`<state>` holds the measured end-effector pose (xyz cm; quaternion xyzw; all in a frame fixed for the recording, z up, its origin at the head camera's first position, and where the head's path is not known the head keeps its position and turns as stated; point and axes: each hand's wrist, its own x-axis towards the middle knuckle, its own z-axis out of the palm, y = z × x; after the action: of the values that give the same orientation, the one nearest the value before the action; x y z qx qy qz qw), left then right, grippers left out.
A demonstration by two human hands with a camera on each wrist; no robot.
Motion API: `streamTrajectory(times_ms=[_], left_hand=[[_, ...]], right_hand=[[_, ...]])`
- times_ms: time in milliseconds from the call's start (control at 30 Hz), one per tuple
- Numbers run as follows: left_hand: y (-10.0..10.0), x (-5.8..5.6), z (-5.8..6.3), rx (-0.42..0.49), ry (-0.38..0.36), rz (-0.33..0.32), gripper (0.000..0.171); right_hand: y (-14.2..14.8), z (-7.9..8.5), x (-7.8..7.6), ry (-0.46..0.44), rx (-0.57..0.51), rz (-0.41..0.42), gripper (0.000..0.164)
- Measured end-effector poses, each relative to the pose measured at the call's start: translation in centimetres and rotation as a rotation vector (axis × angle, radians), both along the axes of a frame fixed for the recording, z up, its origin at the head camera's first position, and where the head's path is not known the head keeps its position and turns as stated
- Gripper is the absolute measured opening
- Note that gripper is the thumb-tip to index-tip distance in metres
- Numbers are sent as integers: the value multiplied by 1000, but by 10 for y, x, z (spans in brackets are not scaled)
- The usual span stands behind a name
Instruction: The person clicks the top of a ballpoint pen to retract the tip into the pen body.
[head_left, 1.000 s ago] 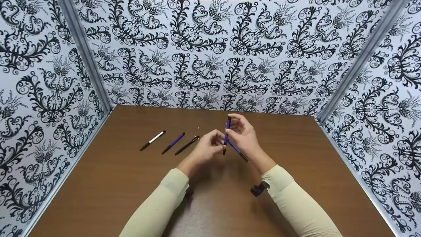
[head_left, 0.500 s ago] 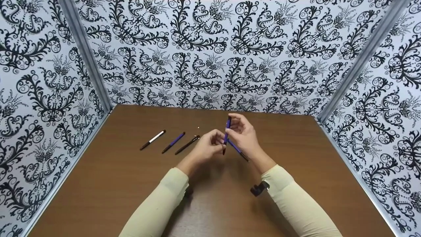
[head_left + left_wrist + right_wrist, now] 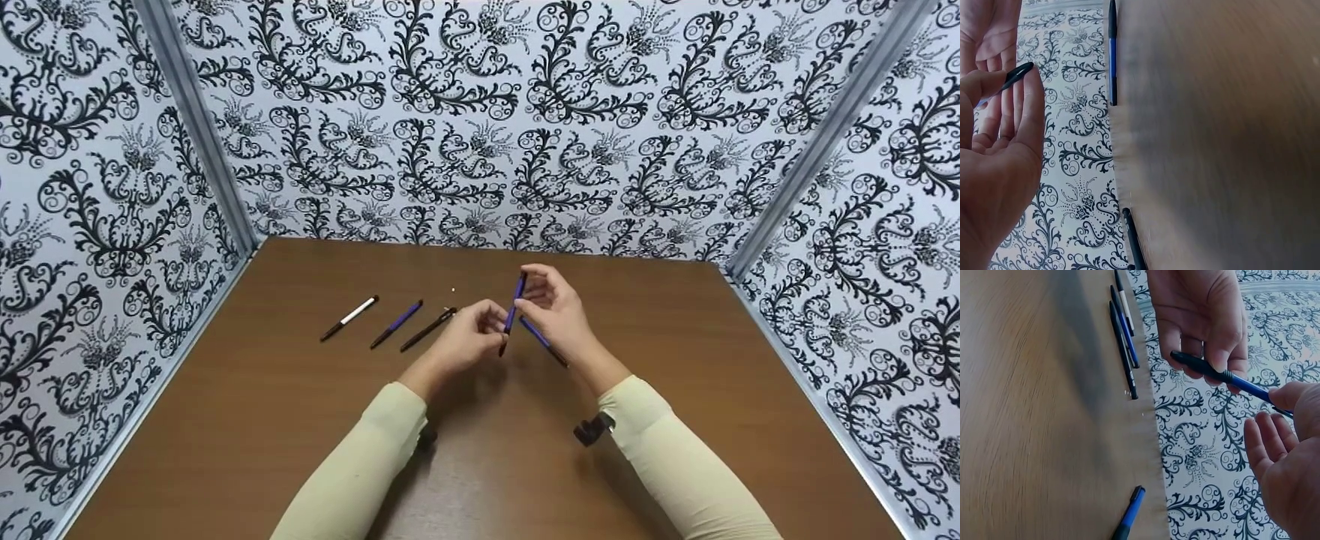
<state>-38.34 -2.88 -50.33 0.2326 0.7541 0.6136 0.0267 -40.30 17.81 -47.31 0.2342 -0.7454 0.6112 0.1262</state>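
Both hands hold one blue pen (image 3: pixel 511 315) with black ends, tilted above the table. My left hand (image 3: pixel 466 337) pinches it near its black tip section, seen closely in the right wrist view, where the pen's black grip (image 3: pixel 1196 364) points away from the right hand. The right hand (image 3: pixel 556 306) pinches the upper, clip end between thumb and fingers. Below the right hand a second blue pen (image 3: pixel 544 341) lies on the table. Just left of the left hand lies a black pen (image 3: pixel 427 330), its upper end close to the knuckles.
Farther left on the brown table (image 3: pixel 247 420) lie another blue pen (image 3: pixel 397 324) and a white pen (image 3: pixel 349 319) with black ends, roughly parallel. A tiny white speck (image 3: pixel 453 289) is behind the black pen. Patterned walls (image 3: pixel 480 150) enclose the back and sides.
The held pen's lower tip has swung slightly left and the left hand has shifted a little left with it. The right hand has dipped slightly. The pens on the table stay put.
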Motion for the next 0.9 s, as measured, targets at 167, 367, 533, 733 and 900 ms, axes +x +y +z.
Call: streamTrajectory(times_ms=[167, 367, 533, 733, 900], left_hand=[[-4, 0, 1, -21, -13, 16, 23], [-9, 1, 1, -71, -16, 46, 23], [-13, 2, 1, -116, -17, 64, 23], [-20, 1, 3, -203, -28, 92, 22], [-27, 0, 2, -291, -23, 116, 21]], right_hand=[[3, -2, -1, 14, 30, -6, 53], [7, -6, 0, 32, 75, -40, 55], [7, -9, 1, 36, 77, -76, 57], [18, -13, -2, 59, 156, -46, 56], [24, -17, -3, 56, 220, -34, 57]])
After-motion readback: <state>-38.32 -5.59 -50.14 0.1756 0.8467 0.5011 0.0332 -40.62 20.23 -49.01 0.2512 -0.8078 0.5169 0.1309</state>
